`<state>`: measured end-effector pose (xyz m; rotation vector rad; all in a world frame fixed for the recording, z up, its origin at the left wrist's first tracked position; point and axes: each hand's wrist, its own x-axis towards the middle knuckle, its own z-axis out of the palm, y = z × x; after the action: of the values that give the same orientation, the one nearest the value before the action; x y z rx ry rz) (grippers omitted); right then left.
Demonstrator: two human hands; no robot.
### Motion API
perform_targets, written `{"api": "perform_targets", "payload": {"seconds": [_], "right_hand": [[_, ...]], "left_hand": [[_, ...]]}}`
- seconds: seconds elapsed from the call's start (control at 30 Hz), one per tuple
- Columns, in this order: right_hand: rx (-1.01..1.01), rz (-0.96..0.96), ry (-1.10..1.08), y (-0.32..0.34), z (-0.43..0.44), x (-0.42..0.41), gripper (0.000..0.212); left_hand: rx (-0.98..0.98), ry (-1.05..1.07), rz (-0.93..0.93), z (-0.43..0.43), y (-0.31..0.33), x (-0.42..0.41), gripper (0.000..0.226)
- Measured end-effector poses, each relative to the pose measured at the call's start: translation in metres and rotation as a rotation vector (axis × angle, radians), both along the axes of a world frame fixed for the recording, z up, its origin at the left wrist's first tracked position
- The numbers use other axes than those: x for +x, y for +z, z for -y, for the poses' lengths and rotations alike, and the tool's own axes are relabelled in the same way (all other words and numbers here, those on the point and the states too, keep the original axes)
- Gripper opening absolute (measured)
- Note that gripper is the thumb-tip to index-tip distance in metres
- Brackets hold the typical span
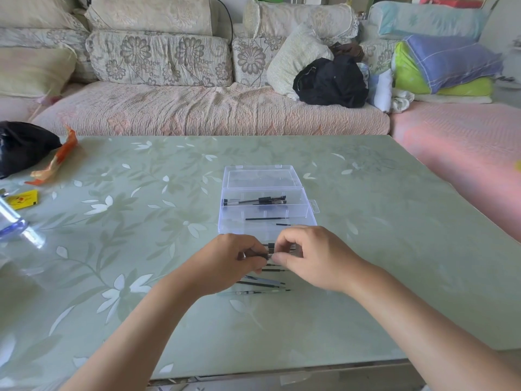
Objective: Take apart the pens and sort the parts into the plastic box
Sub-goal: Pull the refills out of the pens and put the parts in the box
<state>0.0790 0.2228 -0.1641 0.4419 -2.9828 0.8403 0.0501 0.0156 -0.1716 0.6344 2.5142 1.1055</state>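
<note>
Fingers: the left hand (234, 261) has its fingers curled and pinched round one end of a pen (267, 254). The right hand (307, 258) has its fingertips closed on the other end. The two grips nearly meet, so only a short dark length of the pen shows between them. Which joint is being worked cannot be made out.

Position: the pen is held just above the table (366, 249), directly before the person. At twelve o'clock from the hands, just beyond them, lies the plastic box (248, 228), with its lid open and leaning back. The far compartment holds pens or barrels (255, 201), the near one thin refills (266, 219). At six o'clock, partly under the hands, lie several loose refills and pen pieces (262, 283).

Assessment: the step appears to be separating this pen, and most of the sorting is not yet done.

Recommendation: hold one side fixed and twist the other along the pen's axis, not across it. Pull straight and low over the table, so that any small part drops close by. Put each piece with its like.

Periphery: a black bag (19, 145) and an orange wrapper (53, 162) lie at ten o'clock, well apart.
</note>
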Motion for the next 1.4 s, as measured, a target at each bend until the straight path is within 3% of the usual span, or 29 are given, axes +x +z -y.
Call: {"api": "perform_targets", "payload": {"seconds": [0.1,0.33,0.5,0.7,0.83,1.03,1.2,1.4], "right_hand": [[0.037,0.0,0.011,-0.0032,0.001,-0.0001,0.024],[0.041,0.003,0.018,0.0004,0.0022,0.0015,0.011],[0.074,0.032,0.025,-0.002,0.0006,-0.0002,0.024],[0.079,-0.007,0.02,0.0006,-0.0018,0.0005,0.011],[0.099,0.011,0.04,-0.0015,-0.0006,0.0005,0.026],[0.096,-0.027,0.024,0.0009,-0.0018,0.0007,0.011],[0.105,0.0,0.048,-0.0017,-0.0004,-0.0003,0.018],[0.113,-0.032,0.03,-0.0009,-0.0005,-0.0002,0.011]], "left_hand": [[-0.016,-0.009,-0.007,-0.0004,-0.0006,0.0004,0.007],[-0.037,-0.014,-0.023,0.0004,-0.0032,-0.0012,0.007],[-0.023,-0.009,-0.043,-0.0001,-0.0047,-0.0009,0.004],[-0.032,-0.005,-0.052,0.0006,-0.0055,-0.0015,0.004],[-0.018,-0.019,-0.055,-0.0013,-0.0057,0.0,0.003],[-0.01,0.002,-0.051,-0.0006,-0.0057,-0.0006,0.004],[0.007,0.002,-0.064,-0.0001,-0.0052,-0.0003,0.004],[-0.015,0.003,-0.088,0.0006,-0.0065,-0.0025,0.003]]}}
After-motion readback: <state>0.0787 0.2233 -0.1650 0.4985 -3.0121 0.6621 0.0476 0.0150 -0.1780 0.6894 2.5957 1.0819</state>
